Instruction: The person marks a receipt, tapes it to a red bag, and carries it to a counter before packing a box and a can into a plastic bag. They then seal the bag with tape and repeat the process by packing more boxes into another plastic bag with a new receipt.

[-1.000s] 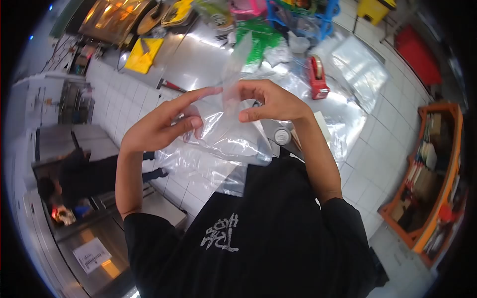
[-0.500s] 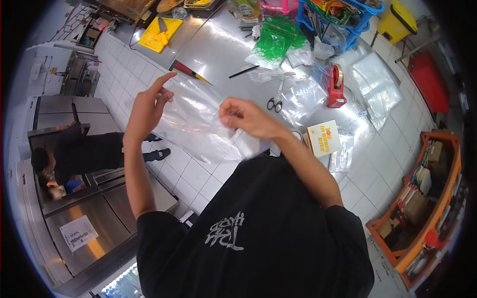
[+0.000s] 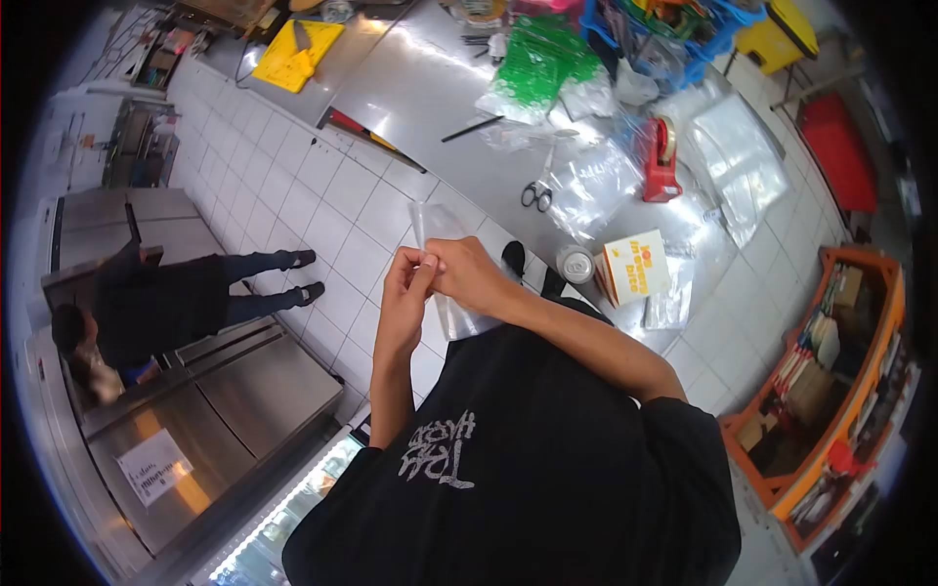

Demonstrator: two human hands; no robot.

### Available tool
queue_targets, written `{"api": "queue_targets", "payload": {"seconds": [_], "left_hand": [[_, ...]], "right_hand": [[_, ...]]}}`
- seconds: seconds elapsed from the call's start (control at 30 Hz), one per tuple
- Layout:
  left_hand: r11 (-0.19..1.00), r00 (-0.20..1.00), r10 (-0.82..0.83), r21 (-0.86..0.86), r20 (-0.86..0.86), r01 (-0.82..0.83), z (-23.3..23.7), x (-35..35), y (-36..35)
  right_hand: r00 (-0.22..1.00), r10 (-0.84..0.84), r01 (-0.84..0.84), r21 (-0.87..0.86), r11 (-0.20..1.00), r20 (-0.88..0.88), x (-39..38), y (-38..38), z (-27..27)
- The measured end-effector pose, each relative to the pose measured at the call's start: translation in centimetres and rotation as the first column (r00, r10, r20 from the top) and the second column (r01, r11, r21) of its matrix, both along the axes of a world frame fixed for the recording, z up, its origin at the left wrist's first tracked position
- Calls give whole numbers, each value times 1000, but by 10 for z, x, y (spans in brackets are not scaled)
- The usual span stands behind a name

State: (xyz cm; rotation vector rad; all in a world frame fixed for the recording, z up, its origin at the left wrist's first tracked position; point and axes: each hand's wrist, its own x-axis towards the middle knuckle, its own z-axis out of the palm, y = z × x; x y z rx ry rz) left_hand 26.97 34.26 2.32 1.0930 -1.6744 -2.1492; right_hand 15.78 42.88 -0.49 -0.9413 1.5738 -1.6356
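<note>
Close in front of the black shirt (image 3: 576, 439), beyond the edge of the steel table (image 3: 391, 93), I have the clear plastic film (image 3: 424, 220) up above the tiled floor (image 3: 283, 156). Left hand (image 3: 399, 288) and right hand (image 3: 471, 278) meet fingertip to fingertip, both pinched on it; how many layers they have caught, I can't tell. Film this thin and slippery wants a light, dry pinch, I'd judge, with one hand anchoring while the other's thumb rolls across to part the layers. Pulling hard could stretch or split it. I'd also mind the loose lower part, which lies close against the shirt and could snag or crease.
</note>
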Motion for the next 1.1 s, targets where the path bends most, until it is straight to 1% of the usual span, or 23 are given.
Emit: {"api": "queue_targets", "payload": {"seconds": [0.13,0.2,0.27,0.33,0.37,0.43,0.47,0.5,0.53,0.57,0.6,0.63,0.67,0.7,0.73,0.77,0.83,0.87,0.9,0.93,0.97,1.03,1.1], "left_hand": [[990,984,-19,134,-178,43,-10,8,-18],[950,953,99,313,-285,-6,-7,12,-21],[923,919,181,383,-350,-36,2,13,-28],[860,865,281,509,-417,-34,14,16,-37],[867,853,288,496,-435,-40,14,19,-42],[829,877,86,522,-472,200,15,22,-48],[926,947,-19,352,-321,138,15,21,-41],[929,943,-20,342,-333,140,26,15,-36],[969,964,-242,-74,-111,234,39,8,-31],[812,922,-340,-437,185,386,45,3,-27],[767,960,-181,-580,214,274,33,0,-30],[726,997,-9,-685,71,55,12,-2,-38],[638,982,157,-748,-105,-182,-4,-8,-48],[728,910,325,-546,-257,-415,-30,-6,-65],[779,821,543,-258,-177,-571,-23,-4,-74],[748,773,616,-195,-151,-635,-5,-14,-69],[770,784,572,-170,-241,-615,-24,-19,-59],[817,828,524,-157,-200,-555,-27,-26,-46],[739,946,283,-592,-161,-322,-26,-29,-35],[447,998,60,-893,-34,-58,-27,-29,-28],[462,1000,28,-887,-10,-22,-32,-23,-27],[607,991,4,-788,137,106,-48,-10,-53],[615,955,87,-769,284,173,-57,8,-84]], "right_hand": [[971,226,-210,175,962,-81,-25,13,7],[899,210,-217,-25,976,384,-23,16,9],[985,54,-27,-165,986,163,-33,26,-46],[997,-60,56,-85,995,-55,-53,33,-42],[996,-46,38,-101,994,-70,-57,34,-37],[914,-253,302,116,946,-318,-62,34,-24],[911,-251,299,102,949,-327,-66,35,-21],[904,-353,386,102,917,-243,-71,36,-20],[878,-453,471,112,875,-156,-75,36,-14],[874,-458,478,109,872,-163,-77,36,-8],[804,-531,538,-51,841,-268,-77,38,9],[712,-604,574,-199,794,-358,-74,44,23],[673,-590,572,-192,797,-447,-69,49,34],[624,-608,604,-190,774,-491,-65,56,43],[572,-617,645,-168,745,-540,-61,64,49],[551,-652,645,-230,729,-521,-62,68,50],[606,-679,673,-189,715,-413,-61,67,42],[671,-696,668,-199,717,-254,-58,60,23],[718,-691,661,-232,714,-83,-53,52,8],[811,-582,584,-146,798,61,-43,46,13],[865,-448,476,-86,875,227,-32,48,24],[881,-426,451,-91,888,206,-21,63,46],[904,-379,405,-106,908,199,-15,73,45]]}}
